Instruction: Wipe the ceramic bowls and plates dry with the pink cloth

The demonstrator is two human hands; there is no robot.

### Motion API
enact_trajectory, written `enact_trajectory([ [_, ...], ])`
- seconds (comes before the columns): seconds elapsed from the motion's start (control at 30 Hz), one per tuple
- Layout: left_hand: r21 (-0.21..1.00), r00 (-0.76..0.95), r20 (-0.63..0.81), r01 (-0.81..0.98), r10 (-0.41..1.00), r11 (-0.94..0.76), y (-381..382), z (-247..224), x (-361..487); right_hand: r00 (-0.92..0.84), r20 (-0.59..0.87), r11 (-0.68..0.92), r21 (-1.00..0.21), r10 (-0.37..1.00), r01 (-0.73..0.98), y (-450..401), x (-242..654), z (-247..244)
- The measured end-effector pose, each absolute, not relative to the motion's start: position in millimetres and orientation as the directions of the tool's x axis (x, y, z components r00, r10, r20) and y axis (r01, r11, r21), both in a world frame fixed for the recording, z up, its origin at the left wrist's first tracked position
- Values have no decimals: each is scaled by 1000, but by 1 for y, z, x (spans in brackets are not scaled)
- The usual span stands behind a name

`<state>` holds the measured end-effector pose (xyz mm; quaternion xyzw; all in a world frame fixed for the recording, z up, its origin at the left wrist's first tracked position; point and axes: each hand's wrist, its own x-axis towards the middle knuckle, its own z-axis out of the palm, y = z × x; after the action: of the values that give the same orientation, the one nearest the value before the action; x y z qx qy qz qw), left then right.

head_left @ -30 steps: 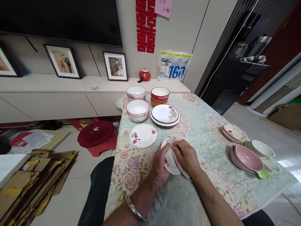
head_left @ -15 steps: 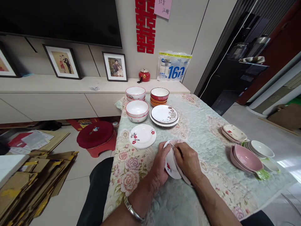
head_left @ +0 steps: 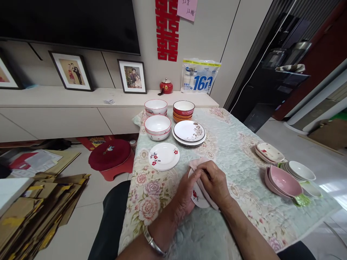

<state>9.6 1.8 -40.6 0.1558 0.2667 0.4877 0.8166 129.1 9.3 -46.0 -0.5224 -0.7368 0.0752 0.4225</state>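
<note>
My left hand (head_left: 186,193) grips a small white plate (head_left: 200,200) with red flowers by its left edge, tilted above the table. My right hand (head_left: 217,181) is closed on a pale pink cloth (head_left: 208,193), pressed over the plate's upper and right parts. Much of the plate is hidden by the cloth and my fingers. Just beyond my left hand lies a stack of similar flowered plates (head_left: 164,156). Farther back is a stack of larger plates (head_left: 189,131) with brown flowers on the top one.
White bowls with red rims (head_left: 158,127) and a stack of red and orange bowls (head_left: 184,108) stand at the table's far end. On the right are pink bowls (head_left: 286,182), small white bowls (head_left: 302,170) and square dishes (head_left: 269,152). A red stool (head_left: 110,155) stands left of the table.
The cloth and my right hand have shifted over the plate's upper edge, which the cloth now covers. My left thumb has moved slightly right.
</note>
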Motion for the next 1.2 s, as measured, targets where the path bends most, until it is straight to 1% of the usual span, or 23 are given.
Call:
enact_trajectory([
  [0.1,546,345,-306,-700,887,460,2,-40,10,2,511,313,-530,860,788,12,137,-49],
  [0.23,551,260,-333,-727,906,411,6,-42,7,112,434,164,-548,894,820,17,150,-53],
  [0.33,580,213,-318,-727,924,368,8,-43,5,160,386,92,-558,908,825,19,158,-55],
  [0.4,598,214,-309,-714,927,365,7,-41,3,180,383,73,-561,906,824,19,160,-56],
  [0.5,601,280,-305,-685,910,412,5,-35,1,190,419,93,-567,888,818,20,157,-56],
  [0.57,594,318,-294,-678,901,433,3,-31,0,182,464,134,-569,867,812,20,153,-56],
  [0.7,589,349,-238,-691,906,420,3,-28,-2,141,552,240,-559,822,794,17,141,-51],
  [0.77,590,369,-226,-685,901,429,2,-27,-1,96,585,309,-553,806,774,14,134,-45],
  [0.87,581,377,-273,-669,885,464,2,-26,2,-22,649,467,-524,761,712,10,127,-37],
  [0.93,569,373,-298,-669,878,478,1,-27,4,-82,681,538,-493,728,684,8,126,-34],
  [1.0,555,377,-282,-685,882,471,1,-28,4,-80,680,521,-475,729,709,9,127,-35],
  [1.1,536,356,-247,-725,901,433,3,-32,3,-28,637,397,-446,771,802,11,134,-41],
  [1.2,527,288,-262,-757,921,386,6,-35,1,-5,579,294,-406,815,865,13,143,-48],
])
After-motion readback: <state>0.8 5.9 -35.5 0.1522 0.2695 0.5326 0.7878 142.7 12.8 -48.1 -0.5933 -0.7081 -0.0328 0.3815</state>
